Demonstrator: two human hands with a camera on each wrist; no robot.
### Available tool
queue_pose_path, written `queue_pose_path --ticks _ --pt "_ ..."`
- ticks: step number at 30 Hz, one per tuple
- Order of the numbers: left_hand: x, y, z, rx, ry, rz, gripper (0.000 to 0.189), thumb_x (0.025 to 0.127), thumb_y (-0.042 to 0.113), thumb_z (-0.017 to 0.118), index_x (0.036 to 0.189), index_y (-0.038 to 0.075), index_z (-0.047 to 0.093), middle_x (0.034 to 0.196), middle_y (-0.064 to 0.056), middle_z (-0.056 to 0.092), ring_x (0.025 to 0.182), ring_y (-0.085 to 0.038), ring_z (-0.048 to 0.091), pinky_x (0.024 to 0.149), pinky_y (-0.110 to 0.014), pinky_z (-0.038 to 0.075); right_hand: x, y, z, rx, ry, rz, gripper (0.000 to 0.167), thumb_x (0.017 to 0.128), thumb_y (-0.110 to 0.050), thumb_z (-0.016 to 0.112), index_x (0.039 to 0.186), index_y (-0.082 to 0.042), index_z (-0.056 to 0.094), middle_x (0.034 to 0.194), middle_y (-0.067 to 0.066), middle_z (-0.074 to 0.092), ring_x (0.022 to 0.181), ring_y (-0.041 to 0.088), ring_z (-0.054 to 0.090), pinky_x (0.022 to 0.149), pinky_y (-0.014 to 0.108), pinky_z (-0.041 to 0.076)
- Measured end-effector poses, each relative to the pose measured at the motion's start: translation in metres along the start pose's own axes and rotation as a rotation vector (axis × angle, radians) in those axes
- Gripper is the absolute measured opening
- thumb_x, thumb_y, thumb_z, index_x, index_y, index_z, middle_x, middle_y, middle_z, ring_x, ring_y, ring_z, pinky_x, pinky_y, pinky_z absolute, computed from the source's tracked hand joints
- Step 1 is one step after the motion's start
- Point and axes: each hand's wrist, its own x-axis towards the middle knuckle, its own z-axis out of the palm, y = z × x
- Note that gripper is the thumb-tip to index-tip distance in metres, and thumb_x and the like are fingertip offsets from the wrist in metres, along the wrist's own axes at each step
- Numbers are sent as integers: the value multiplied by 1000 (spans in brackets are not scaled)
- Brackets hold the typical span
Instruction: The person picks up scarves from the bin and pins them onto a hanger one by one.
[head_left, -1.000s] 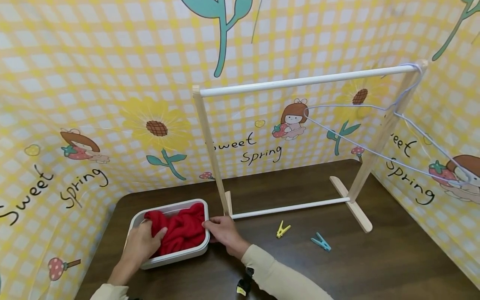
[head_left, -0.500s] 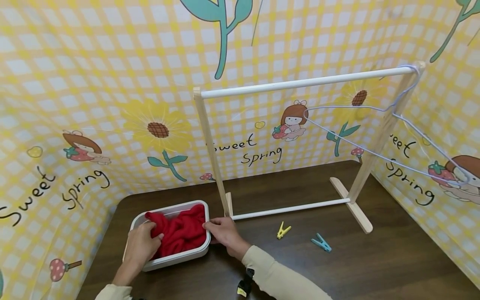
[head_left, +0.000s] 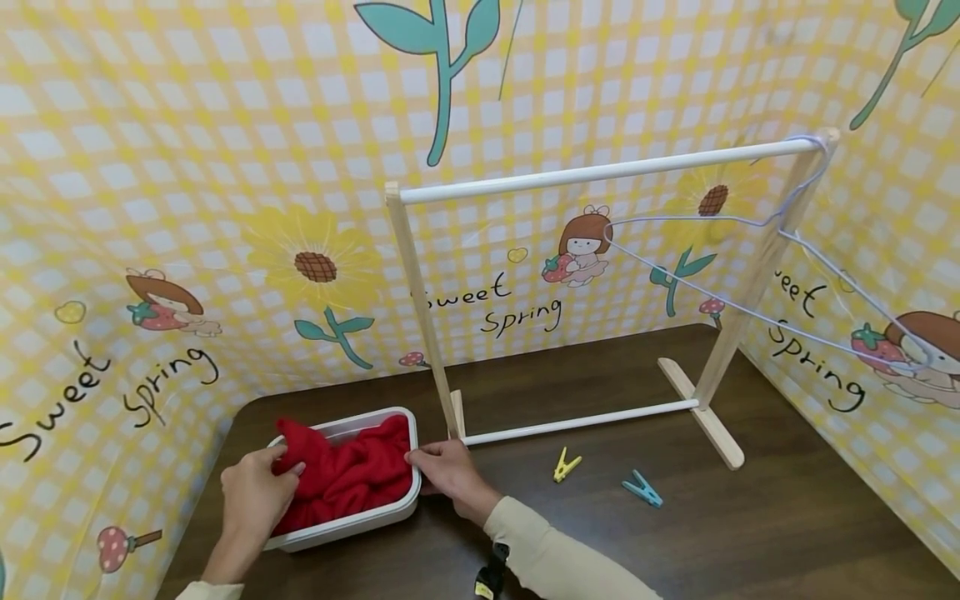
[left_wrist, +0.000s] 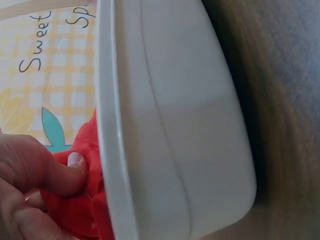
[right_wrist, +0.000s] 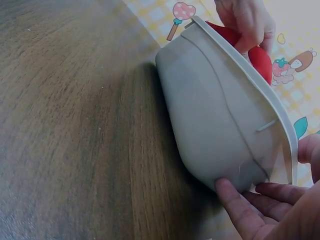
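Observation:
A bunched red cloth lies in a white plastic bin at the left of the table. My left hand pinches the cloth's left end between thumb and fingers, lifting a corner above the rim. Up close in the left wrist view, the thumb presses into red folds beside the bin's edge. At the bin's right end, my right hand grips the wall. The right wrist view has its thumb near the rim and its fingers against the outer side. How the cloth is shaped is hidden by its folds.
A wooden rack with a white top bar stands behind and right of the bin. A lilac wire hanger hangs at its right post. In front lie a yellow clothespin and a blue clothespin on the brown table.
My left hand has moved left and slightly up, drawing the cloth's left end above the bin's rim. The right hand has kept its hold on the bin.

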Motion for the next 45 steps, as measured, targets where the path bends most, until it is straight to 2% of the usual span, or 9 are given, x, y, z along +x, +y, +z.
queue_pose_path --ticks 6,10,13,20,24,28,30,37,45 --pt "-7 -3 -4 2 66 30 33 76 -1 71 105 -16 71 103 -36 68 94 -57 66 81 -69 47 -4 3 2 -13 -20 -10 23 89 -20 71 101 -2 79 90 0 74 73 6 64 65 36 62" --pt "-8 -3 -10 7 163 99 31 68 -7 66 97 -18 72 90 -36 69 77 -56 67 64 -63 50 -5 4 3 -16 -27 -6 23 88 -20 72 100 -2 79 89 -1 74 72 6 64 65 37 62" --pt "-5 1 -19 -13 182 93 34 66 -9 60 96 -18 73 84 -36 69 59 -48 66 46 -43 45 -4 4 3 -21 -21 -3 24 88 -22 72 99 -2 79 88 -1 74 71 6 64 64 35 62" --pt "3 10 -30 -59 200 89 33 68 -11 59 97 -16 74 89 -36 69 57 -45 66 46 -26 41 -2 2 2 -22 -17 -14 25 89 -23 72 100 -2 80 88 0 74 69 6 64 65 35 62" --pt "4 12 -34 -83 247 115 29 68 -12 61 94 -16 74 87 -36 69 51 -35 65 50 -10 30 -2 3 4 -17 -16 -9 26 88 -24 72 100 -2 80 88 0 74 67 7 65 65 34 61" --pt "5 12 -36 -104 285 159 32 65 -14 56 91 -17 74 84 -35 70 41 -1 37 49 -12 22 -2 4 5 -13 -13 1 26 88 -24 72 99 -2 80 86 -1 74 67 7 65 65 33 61" --pt "6 13 -37 -112 297 176 34 64 -14 54 91 -16 74 84 -35 70 46 6 21 49 -15 18 -2 5 5 -12 -11 -1 26 88 -24 72 99 -1 80 85 -1 73 67 7 65 64 33 61" --pt "10 19 -38 -137 338 198 20 72 -12 65 89 -12 77 84 -31 72 44 12 23 47 -16 20 0 4 3 1 0 -8 27 88 -24 73 97 0 80 84 0 73 68 6 65 66 34 62" --pt "14 28 -41 -175 377 231 3 75 -7 77 73 -8 75 60 -21 68 48 12 18 45 -15 18 0 3 2 -10 -22 -4 28 89 -26 71 100 -1 79 87 -1 73 68 7 63 62 33 61"
